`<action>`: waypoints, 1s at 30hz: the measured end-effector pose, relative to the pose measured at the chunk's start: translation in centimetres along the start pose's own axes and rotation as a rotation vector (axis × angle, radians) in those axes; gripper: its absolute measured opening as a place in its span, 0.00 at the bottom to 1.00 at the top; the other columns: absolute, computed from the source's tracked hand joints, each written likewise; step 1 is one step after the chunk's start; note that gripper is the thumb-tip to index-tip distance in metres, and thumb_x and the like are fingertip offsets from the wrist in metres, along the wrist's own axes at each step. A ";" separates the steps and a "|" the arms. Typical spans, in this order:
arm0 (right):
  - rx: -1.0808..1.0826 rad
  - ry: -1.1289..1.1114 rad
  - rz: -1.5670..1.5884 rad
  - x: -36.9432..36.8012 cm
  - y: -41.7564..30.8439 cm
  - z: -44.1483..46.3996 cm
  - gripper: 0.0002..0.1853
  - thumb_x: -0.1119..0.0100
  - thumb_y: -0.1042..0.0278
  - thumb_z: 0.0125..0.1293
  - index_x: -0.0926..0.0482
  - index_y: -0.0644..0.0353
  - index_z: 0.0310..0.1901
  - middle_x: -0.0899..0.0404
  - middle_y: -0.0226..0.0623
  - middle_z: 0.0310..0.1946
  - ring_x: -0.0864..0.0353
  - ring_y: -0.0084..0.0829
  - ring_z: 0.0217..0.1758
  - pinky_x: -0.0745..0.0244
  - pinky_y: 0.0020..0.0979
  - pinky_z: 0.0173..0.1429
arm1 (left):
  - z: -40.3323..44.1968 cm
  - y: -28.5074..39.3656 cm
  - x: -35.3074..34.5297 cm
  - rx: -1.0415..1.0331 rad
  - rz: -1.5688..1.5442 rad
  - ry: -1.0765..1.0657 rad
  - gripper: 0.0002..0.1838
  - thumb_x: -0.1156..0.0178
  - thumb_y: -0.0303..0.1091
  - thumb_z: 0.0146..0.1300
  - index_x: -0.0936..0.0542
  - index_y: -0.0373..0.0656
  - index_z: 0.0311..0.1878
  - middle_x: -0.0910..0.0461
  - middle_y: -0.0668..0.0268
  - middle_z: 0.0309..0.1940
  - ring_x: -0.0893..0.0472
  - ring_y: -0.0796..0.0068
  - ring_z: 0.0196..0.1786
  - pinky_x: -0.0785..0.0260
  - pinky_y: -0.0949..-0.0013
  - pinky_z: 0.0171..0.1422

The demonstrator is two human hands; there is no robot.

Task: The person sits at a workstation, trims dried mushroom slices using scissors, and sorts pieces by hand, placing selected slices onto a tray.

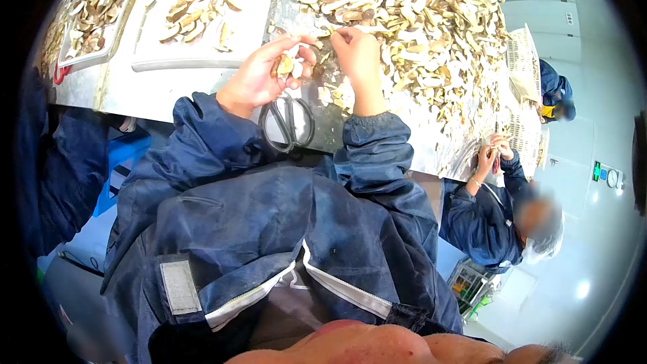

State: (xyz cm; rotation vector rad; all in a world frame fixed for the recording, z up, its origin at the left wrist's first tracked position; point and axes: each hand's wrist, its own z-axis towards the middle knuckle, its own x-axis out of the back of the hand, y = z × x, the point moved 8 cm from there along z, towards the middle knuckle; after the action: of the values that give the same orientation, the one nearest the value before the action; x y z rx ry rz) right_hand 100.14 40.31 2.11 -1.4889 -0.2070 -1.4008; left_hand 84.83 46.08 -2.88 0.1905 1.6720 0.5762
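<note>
The mushroom pieces [286, 66] sit in the left hand [256, 73], its curled fingers grasping them over the surface [178, 89], inward of the near edge. The right hand [359, 57] is just to their right, bent fingers beside the pile [418, 34]; I cannot tell whether they pinch anything. The held pieces' long axis is unclear. Between the wrists, the scissors [311, 125] point 2 handle loops toward the near edge, long axis roughly square to it.

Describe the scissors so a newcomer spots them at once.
Start at the metal table with its big heap of mushroom slices. At its near edge, just beside the wrist of the left hand, lie the scissors. Their two black looped handles set them apart from the pale slices nearby.
</note>
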 end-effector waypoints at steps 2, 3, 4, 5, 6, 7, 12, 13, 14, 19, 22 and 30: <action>-0.130 -0.038 0.132 0.4 1.6 -0.3 0.11 0.40 0.65 0.61 0.13 0.62 0.38 0.17 0.47 0.24 0.15 0.40 0.29 0.23 0.35 0.37 | 0.2 0.2 0.6 -0.035 -0.036 0.043 0.19 0.51 0.43 0.77 0.27 0.39 0.60 0.21 0.63 0.41 0.19 0.74 0.37 0.28 0.77 0.28; -0.191 -0.060 0.200 0.4 2.1 -0.5 0.11 0.40 0.65 0.62 0.13 0.63 0.38 0.17 0.45 0.23 0.15 0.37 0.27 0.23 0.33 0.36 | 0.1 0.5 0.9 -0.058 -0.053 0.068 0.19 0.51 0.43 0.77 0.27 0.38 0.60 0.21 0.63 0.41 0.19 0.75 0.37 0.28 0.78 0.28; -0.253 -0.041 0.354 0.3 2.6 -0.9 0.12 0.42 0.69 0.63 0.14 0.66 0.42 0.16 0.40 0.23 0.19 0.25 0.24 0.26 0.27 0.32 | 0.1 0.5 0.8 -0.064 -0.054 0.061 0.19 0.50 0.43 0.77 0.27 0.38 0.60 0.21 0.64 0.41 0.19 0.75 0.37 0.28 0.77 0.28; -0.287 -0.062 0.447 0.1 2.7 -1.2 0.12 0.42 0.70 0.63 0.14 0.67 0.43 0.16 0.38 0.24 0.20 0.23 0.24 0.27 0.25 0.31 | 0.0 0.6 0.8 -0.065 -0.039 0.066 0.19 0.50 0.43 0.77 0.27 0.38 0.60 0.21 0.64 0.41 0.19 0.75 0.37 0.28 0.77 0.29; -0.322 -0.081 0.541 0.2 2.7 -1.4 0.13 0.42 0.71 0.64 0.15 0.68 0.45 0.16 0.37 0.25 0.21 0.22 0.24 0.28 0.24 0.31 | -0.1 0.7 0.8 -0.063 -0.023 0.069 0.19 0.50 0.43 0.77 0.27 0.38 0.60 0.21 0.63 0.41 0.19 0.75 0.37 0.27 0.77 0.29; -0.360 -0.099 0.633 0.2 2.6 -1.7 0.13 0.42 0.72 0.64 0.16 0.70 0.47 0.15 0.36 0.26 0.21 0.20 0.24 0.29 0.22 0.30 | -0.1 0.6 0.7 -0.058 -0.008 0.071 0.19 0.50 0.43 0.77 0.27 0.38 0.60 0.21 0.63 0.42 0.19 0.75 0.38 0.27 0.77 0.30; -0.320 -0.149 0.743 1.1 0.9 -2.5 0.14 0.40 0.74 0.65 0.18 0.72 0.49 0.16 0.35 0.27 0.22 0.18 0.26 0.29 0.19 0.30 | 0.1 0.4 0.7 -0.061 0.033 0.058 0.20 0.52 0.45 0.77 0.28 0.39 0.61 0.21 0.61 0.45 0.18 0.72 0.41 0.25 0.75 0.32; -0.326 -0.148 0.786 1.3 0.3 -2.6 0.14 0.39 0.73 0.65 0.18 0.72 0.49 0.16 0.35 0.27 0.22 0.18 0.26 0.29 0.19 0.31 | 0.0 0.4 0.6 -0.063 0.039 0.059 0.21 0.52 0.45 0.78 0.28 0.39 0.62 0.20 0.61 0.45 0.18 0.72 0.42 0.24 0.74 0.32; -0.306 -0.199 0.835 1.4 -0.6 -2.7 0.14 0.39 0.73 0.65 0.17 0.72 0.48 0.16 0.35 0.27 0.22 0.18 0.26 0.29 0.20 0.31 | 0.0 0.4 0.5 -0.054 0.023 0.092 0.21 0.52 0.45 0.78 0.28 0.39 0.62 0.20 0.61 0.45 0.18 0.71 0.42 0.24 0.74 0.33; -0.162 -0.141 0.599 2.2 -2.7 -1.2 0.13 0.36 0.69 0.65 0.15 0.67 0.47 0.14 0.39 0.29 0.19 0.22 0.27 0.26 0.25 0.32 | -0.3 0.8 -1.1 -0.048 -0.008 0.118 0.21 0.52 0.46 0.77 0.28 0.40 0.62 0.21 0.61 0.44 0.19 0.70 0.41 0.23 0.73 0.33; 0.152 0.017 0.150 0.5 -2.8 -0.5 0.12 0.34 0.66 0.60 0.13 0.59 0.44 0.17 0.45 0.35 0.17 0.41 0.37 0.23 0.39 0.44 | -0.1 0.4 0.0 -0.045 -0.015 0.025 0.20 0.52 0.44 0.77 0.28 0.40 0.62 0.21 0.62 0.42 0.19 0.71 0.39 0.25 0.75 0.30; 0.045 -0.165 -0.281 1.6 -1.8 -1.0 0.17 0.34 0.52 0.58 0.14 0.60 0.37 0.20 0.46 0.36 0.18 0.47 0.41 0.23 0.45 0.44 | 0.0 0.2 -0.4 0.000 -0.001 -0.054 0.16 0.50 0.42 0.76 0.25 0.41 0.57 0.21 0.64 0.38 0.18 0.71 0.36 0.28 0.75 0.27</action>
State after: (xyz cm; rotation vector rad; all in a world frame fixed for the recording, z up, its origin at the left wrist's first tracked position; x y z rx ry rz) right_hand 98.76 39.58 4.14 -1.5837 -0.5661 -1.4815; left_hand 84.87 46.03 -2.43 0.2041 1.6193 0.5658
